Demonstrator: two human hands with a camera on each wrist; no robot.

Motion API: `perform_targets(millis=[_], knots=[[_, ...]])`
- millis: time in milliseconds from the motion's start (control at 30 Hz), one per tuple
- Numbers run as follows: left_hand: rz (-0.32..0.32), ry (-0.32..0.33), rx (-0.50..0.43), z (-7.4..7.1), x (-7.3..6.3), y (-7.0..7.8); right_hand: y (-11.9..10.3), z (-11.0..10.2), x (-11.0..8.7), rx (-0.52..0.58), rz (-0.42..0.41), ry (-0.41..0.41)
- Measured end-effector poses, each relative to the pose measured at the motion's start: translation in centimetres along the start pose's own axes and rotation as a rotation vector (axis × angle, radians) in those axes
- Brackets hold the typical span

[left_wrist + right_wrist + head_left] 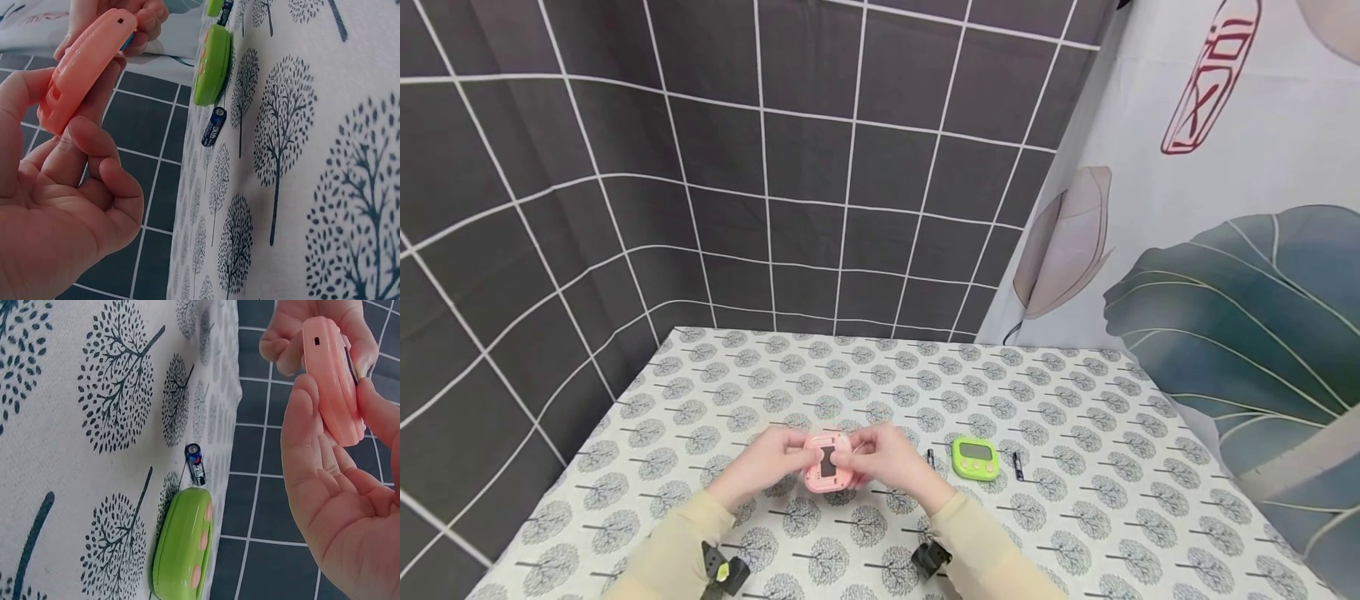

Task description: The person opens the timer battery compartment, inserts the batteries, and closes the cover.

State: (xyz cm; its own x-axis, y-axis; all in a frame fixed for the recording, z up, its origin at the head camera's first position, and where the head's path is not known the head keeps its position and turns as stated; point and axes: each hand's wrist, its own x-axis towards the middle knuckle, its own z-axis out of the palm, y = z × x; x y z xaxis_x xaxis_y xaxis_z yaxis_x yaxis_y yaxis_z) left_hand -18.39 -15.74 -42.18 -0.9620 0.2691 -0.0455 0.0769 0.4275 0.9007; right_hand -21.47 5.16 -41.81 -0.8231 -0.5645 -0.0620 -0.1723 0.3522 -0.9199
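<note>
Above the patterned tabletop, both hands hold a pink timer (827, 485) with its back toward the head camera. A dark rectangular patch (828, 461) shows in the middle of that back. My left hand (772, 461) grips the left edge, thumb laid over the back. On the opposite edge my right hand (889, 457) pinches it, with the thumb at the dark patch. The left wrist view shows the timer's pink side (87, 65) tilted between the hands. In the right wrist view, a small dark slot marks the casing (331, 381).
Right of the hands, a green timer (975, 459) with a grey screen and pink buttons lies on the tree-print cloth (820, 558). A dark battery (931, 458) lies at its left, another battery (1018, 466) at its right. A dark grid curtain (805, 158) hangs behind the table.
</note>
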Motion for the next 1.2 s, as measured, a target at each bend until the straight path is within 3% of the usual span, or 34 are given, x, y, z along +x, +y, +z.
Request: perform_targets(millis=[200,467,1200], knots=[[-0.003,0.000,-0.046,0.1,-0.2,0.2,-0.1,0.0,0.0,0.002,0.019,0.028],[0.003,0.000,-0.090,0.4,-0.5,0.6,-0.7,-0.1,-0.4,0.106,0.043,0.017],[0.004,0.004,-0.122,0.1,-0.6,0.6,-0.5,0.2,-0.4,0.208,0.008,0.030]])
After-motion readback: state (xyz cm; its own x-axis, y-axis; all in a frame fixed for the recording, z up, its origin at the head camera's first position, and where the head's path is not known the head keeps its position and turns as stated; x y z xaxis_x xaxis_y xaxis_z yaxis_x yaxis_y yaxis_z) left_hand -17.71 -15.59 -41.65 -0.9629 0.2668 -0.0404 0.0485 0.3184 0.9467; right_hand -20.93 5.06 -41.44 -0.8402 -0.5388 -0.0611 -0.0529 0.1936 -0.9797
